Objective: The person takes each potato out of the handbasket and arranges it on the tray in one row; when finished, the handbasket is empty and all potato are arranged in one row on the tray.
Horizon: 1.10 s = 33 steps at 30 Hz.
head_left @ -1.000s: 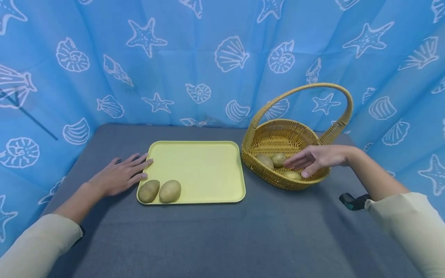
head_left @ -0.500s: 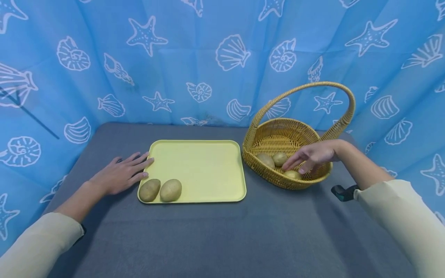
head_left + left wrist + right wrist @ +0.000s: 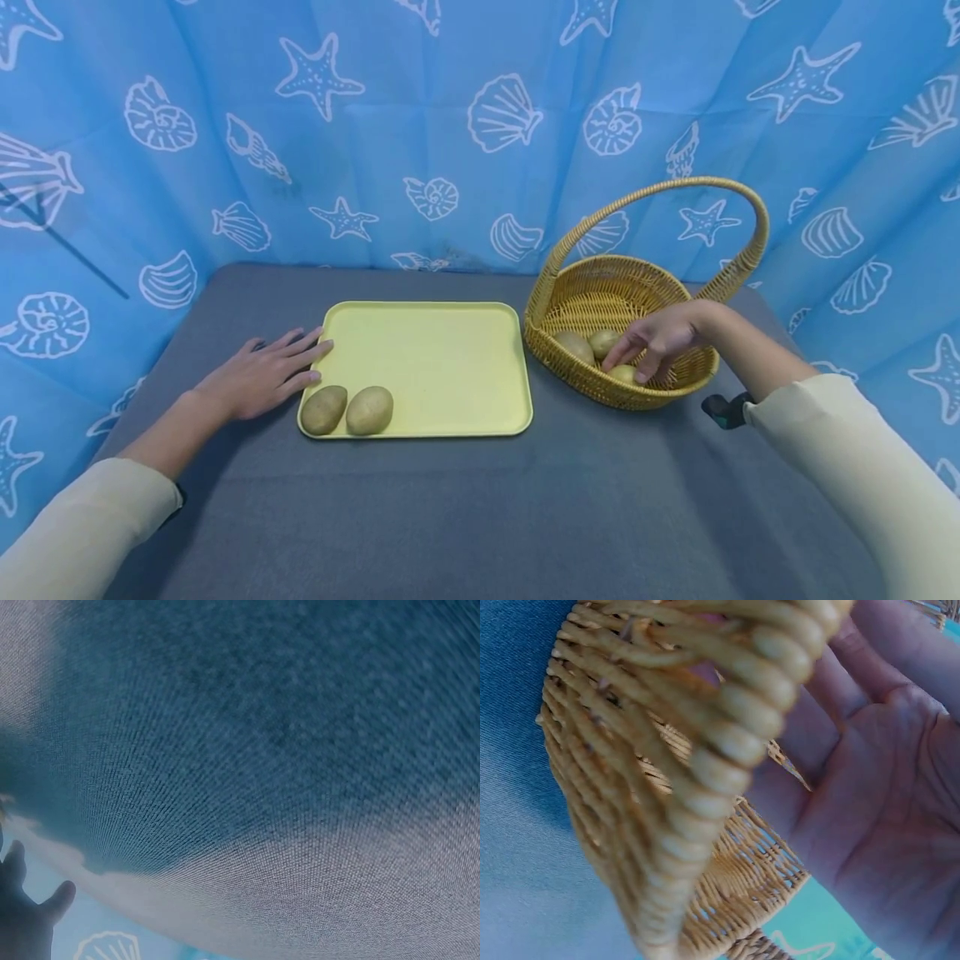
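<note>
A yellow tray (image 3: 427,367) lies on the table, with two potatoes in its front left corner: a darker one (image 3: 324,410) and a lighter one (image 3: 370,410). My left hand (image 3: 258,382) rests at the tray's left edge, fingers spread, fingertips over the rim. To the right stands a wicker basket (image 3: 622,398) with a tall arched handle. Inside it my right hand (image 3: 663,337) pinches a potato (image 3: 624,373) between fingers and thumb. Two more potatoes, one at the basket wall (image 3: 574,346) and one behind (image 3: 603,340), lie beside it. In the right wrist view the basket rim (image 3: 727,742) hides the fingertips.
The basket handle (image 3: 660,187) arches high behind my right hand. A dark grey cloth (image 3: 450,508) covers the table. Behind it hangs a blue curtain (image 3: 420,150) with white shells and starfish. The left wrist view shows mostly table cloth (image 3: 262,750).
My right hand has moved left and lower inside the basket, and its fingers and thumb have come together on the front potato. The left hand stays at the tray edge.
</note>
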Motion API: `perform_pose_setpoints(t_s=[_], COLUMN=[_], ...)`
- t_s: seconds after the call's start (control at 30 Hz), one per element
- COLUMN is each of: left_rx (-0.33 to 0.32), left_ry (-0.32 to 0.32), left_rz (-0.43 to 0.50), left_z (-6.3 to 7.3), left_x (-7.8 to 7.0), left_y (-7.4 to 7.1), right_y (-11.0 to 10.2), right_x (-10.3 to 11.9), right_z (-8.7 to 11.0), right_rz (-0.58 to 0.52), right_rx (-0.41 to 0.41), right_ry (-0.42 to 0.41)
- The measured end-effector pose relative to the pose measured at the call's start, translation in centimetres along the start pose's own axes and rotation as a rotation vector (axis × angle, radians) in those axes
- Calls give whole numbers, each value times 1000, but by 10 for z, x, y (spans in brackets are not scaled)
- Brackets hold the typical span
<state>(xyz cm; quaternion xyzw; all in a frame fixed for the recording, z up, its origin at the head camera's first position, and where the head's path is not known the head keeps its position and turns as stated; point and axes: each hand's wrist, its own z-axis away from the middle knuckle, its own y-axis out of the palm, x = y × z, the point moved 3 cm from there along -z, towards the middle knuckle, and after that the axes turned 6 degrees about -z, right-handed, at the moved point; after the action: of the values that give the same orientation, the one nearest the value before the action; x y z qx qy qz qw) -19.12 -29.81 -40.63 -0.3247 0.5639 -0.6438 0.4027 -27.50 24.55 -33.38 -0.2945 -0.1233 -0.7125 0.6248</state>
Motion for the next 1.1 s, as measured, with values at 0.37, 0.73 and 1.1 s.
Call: perform_pose_setpoints(t_s=[0.37,0.73,1.1], left_rx=[8,5,5], left_ry=[-7,-9,-6], left_rz=[-3,-6,10], left_z=[0,2,0], left_x=[2,1,2], left_y=[1,-3,0], right_y=[2,1,14], right_x=[14,30,56], right_z=[-3,25,49], right_rz=[52,302,305], right_rx=[2,-176,-255], right_ry=[-13,-184,-376])
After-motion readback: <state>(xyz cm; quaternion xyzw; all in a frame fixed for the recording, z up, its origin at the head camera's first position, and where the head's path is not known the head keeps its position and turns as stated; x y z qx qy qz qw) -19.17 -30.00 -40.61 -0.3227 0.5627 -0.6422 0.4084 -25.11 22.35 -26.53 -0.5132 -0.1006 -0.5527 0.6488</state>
